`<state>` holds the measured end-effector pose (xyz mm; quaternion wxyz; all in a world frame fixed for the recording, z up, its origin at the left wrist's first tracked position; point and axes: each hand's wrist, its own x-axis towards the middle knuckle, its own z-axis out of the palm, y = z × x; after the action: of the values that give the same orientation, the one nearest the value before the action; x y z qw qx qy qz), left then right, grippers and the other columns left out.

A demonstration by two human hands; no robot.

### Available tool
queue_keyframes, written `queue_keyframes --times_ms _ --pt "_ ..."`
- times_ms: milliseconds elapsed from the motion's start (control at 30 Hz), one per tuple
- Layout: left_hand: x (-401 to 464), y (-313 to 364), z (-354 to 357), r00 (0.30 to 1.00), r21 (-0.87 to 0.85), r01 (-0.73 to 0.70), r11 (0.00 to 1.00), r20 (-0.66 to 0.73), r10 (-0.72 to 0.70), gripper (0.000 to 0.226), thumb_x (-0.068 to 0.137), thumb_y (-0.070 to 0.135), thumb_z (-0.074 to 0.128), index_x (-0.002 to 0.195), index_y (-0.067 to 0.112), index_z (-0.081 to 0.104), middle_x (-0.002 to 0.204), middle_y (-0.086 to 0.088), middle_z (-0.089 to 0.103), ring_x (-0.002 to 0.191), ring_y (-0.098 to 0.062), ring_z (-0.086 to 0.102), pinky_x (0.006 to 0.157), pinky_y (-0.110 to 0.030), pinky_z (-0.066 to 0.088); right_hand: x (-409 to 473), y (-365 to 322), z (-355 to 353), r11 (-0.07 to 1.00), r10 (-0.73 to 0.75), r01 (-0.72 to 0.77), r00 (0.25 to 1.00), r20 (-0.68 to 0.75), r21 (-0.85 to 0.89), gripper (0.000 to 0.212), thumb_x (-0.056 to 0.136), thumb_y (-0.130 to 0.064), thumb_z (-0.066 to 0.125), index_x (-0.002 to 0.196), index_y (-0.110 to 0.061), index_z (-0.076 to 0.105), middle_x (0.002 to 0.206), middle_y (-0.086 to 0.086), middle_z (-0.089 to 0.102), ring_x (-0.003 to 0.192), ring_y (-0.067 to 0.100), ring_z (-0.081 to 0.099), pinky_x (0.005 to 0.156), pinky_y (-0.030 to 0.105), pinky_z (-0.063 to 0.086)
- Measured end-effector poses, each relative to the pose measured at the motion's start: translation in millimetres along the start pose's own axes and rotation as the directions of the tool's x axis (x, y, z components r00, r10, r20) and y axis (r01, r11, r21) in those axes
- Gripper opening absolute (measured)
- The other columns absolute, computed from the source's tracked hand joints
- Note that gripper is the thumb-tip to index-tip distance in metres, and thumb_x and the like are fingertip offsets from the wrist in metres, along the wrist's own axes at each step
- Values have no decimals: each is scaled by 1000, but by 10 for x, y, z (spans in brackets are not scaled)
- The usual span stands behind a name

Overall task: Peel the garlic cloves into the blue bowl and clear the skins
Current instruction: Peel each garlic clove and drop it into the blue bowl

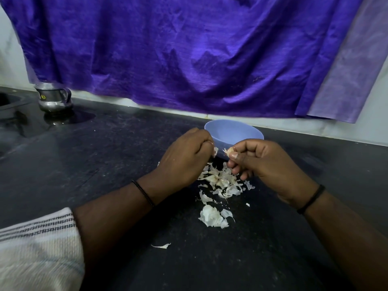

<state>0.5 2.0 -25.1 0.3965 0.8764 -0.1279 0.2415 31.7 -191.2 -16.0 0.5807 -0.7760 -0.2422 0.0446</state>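
The blue bowl point(233, 132) stands on the dark counter just behind my two hands; its inside is mostly hidden from here. My right hand point(270, 162) pinches a small garlic clove point(228, 151) between thumb and forefinger, in front of the bowl. My left hand point(184, 158) is closed beside it, with a bit of white garlic skin point(215, 151) at its fingertips. A heap of white garlic skins point(220, 179) lies on the counter below my hands, and a larger clump of skin point(212, 216) lies nearer to me.
A steel jug point(53, 97) stands at the back left next to a sink edge point(8, 101). A purple cloth point(189, 55) hangs over the wall behind the black counter point(105, 164). One stray skin point(161, 246) lies near the front.
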Motion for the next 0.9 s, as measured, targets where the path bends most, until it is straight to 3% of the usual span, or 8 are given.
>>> queue_keyframes --times_ms 167,333,433,533,667,767,833,900 --pt "-1 1 -7 998 -34 56 998 8 -56 40 103 32 41 66 18 47 79 -3 52 73 -23 56 73 -52 48 2 2 -9 1000 12 -12 1000 6 -23 8 93 -9 65 95 -3 69 83 16 73 66 16 64 55 22 52" --pt "6 -100 20 999 92 45 995 -27 -43 36 87 24 71 59 23 48 84 5 51 74 -10 54 68 -32 47 -6 -1 -11 998 13 -12 1000 7 -61 9 93 -11 66 95 -2 69 81 12 74 66 15 65 56 22 52" --pt "-2 -95 25 998 81 36 996 -45 -32 20 85 12 70 84 27 56 87 10 55 71 -1 53 62 -22 40 -5 -4 -9 996 7 -7 1000 0 -85 11 93 -11 66 96 -1 69 81 12 74 66 16 66 56 24 52" --pt "-14 -75 27 997 3 61 998 -39 -61 12 97 20 60 105 20 69 73 6 70 55 3 58 60 -25 50 -5 -7 -17 993 9 -10 1000 -10 -114 11 93 -12 66 96 -2 69 81 12 74 67 17 66 58 26 52" --pt "-10 -102 1 993 51 82 995 -94 -77 9 82 33 78 78 25 79 83 12 71 71 -1 64 68 -33 56 -9 -15 -18 992 16 -17 1000 -15 -126 10 93 -12 66 96 -4 69 80 10 74 67 16 67 59 28 52" --pt "14 -141 11 987 109 65 992 -154 -48 32 80 44 77 58 22 68 99 10 61 91 -5 59 74 -30 50 -17 -24 -16 990 12 -14 1000 -15 -142 9 93 -12 66 97 -4 70 80 10 75 67 16 67 60 27 53" --pt "34 -151 27 986 143 42 989 -168 -18 29 91 38 67 71 19 74 106 5 60 99 -10 57 80 -33 49 -19 -27 -13 989 14 -16 1000 -16 -147 9 93 -12 66 97 -4 70 81 10 75 67 15 67 60 27 53" --pt "32 -146 44 989 125 0 992 -145 19 17 96 21 61 105 18 75 108 4 58 97 -10 55 83 -29 47 -18 -26 -8 989 18 -20 1000 -15 -144 10 93 -12 66 97 -3 69 81 10 75 67 15 67 60 27 52"
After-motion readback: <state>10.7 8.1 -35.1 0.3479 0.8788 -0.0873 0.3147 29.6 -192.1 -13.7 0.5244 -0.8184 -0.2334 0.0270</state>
